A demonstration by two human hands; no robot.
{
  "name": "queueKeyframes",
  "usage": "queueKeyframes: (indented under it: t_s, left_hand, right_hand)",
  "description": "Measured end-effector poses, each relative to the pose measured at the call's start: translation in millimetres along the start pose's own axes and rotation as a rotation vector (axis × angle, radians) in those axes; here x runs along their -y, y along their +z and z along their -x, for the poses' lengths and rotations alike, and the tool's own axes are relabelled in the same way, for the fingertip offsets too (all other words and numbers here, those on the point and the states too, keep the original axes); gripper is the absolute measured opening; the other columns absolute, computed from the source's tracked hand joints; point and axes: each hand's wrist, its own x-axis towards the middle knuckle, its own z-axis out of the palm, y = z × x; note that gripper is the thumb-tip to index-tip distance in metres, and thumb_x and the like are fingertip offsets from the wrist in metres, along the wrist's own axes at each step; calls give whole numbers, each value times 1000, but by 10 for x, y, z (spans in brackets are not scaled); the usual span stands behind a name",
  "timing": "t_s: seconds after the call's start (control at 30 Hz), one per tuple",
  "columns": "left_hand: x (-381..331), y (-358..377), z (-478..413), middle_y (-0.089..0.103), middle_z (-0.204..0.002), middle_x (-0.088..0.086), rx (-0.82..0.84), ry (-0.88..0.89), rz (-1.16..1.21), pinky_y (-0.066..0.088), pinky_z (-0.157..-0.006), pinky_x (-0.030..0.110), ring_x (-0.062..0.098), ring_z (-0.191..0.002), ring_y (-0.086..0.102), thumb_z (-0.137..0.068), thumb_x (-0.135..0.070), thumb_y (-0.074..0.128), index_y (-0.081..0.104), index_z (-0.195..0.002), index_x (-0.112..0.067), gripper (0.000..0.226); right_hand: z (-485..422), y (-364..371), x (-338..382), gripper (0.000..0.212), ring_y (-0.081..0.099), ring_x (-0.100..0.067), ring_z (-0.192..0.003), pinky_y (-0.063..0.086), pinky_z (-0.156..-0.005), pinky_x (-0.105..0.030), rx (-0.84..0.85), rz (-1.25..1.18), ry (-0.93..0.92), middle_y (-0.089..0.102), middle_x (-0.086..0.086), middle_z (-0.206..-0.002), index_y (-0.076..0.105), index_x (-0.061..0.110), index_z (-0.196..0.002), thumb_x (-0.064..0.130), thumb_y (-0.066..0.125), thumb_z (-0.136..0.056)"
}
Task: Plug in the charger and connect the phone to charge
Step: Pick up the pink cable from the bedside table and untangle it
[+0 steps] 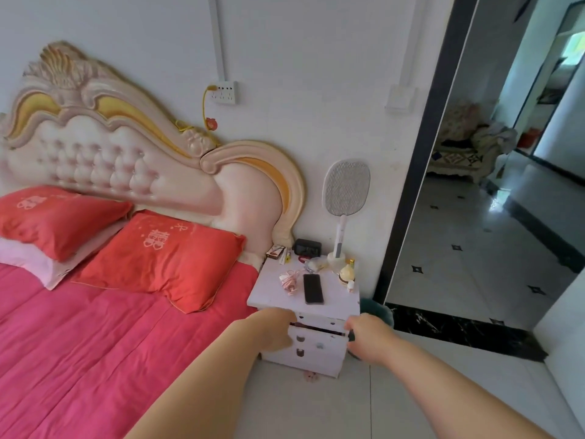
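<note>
A bed (95, 327) with red pillows (164, 258) fills the left. The left hand (275, 327) reaches to the drawer front of the white table (332, 307), its fingers hidden. On top, a coiled pink charger cable (289, 280) lies just beside the dark phone (313, 288). The right hand (368, 335) grips the drawer's other end, fingers curled. A wall socket (225, 92) sits above.

a: any writing you can read?
b: only the pale double-happiness sign 囍 on the nearer red pillow (164, 258).
a: and the farther red pillow (60, 217)?
b: a pale mark, too blurred to read.
</note>
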Motion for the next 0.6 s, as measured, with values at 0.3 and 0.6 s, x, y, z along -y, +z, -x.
queueKeyframes:
  t_s: [0.3, 0.6]
  left_hand:
    - [504, -744, -1408, 42, -142, 10, 31, 37, 17, 36, -104, 36, 27, -128, 42, -90, -25, 50, 31, -139, -18, 53]
    - [982, -1069, -2670, 42, -143, 8, 92, -28, 68, 35, -103, 34, 26, -128, 41, -90, -27, 50, 32, -139, -18, 53]
  right_hand:
    - [-1465, -511, 155, 37, 55, -24, -110, 46, -91, -30, 49, -5, 32, 55, -9, -126, 48, 15, -126, 20, 50, -90]
    - [-3006, -658, 27, 38, 53, -23, -116, 45, -92, -30, 141, -2, 9, 54, -8, -130, 48, 16, -127, 24, 53, -90]
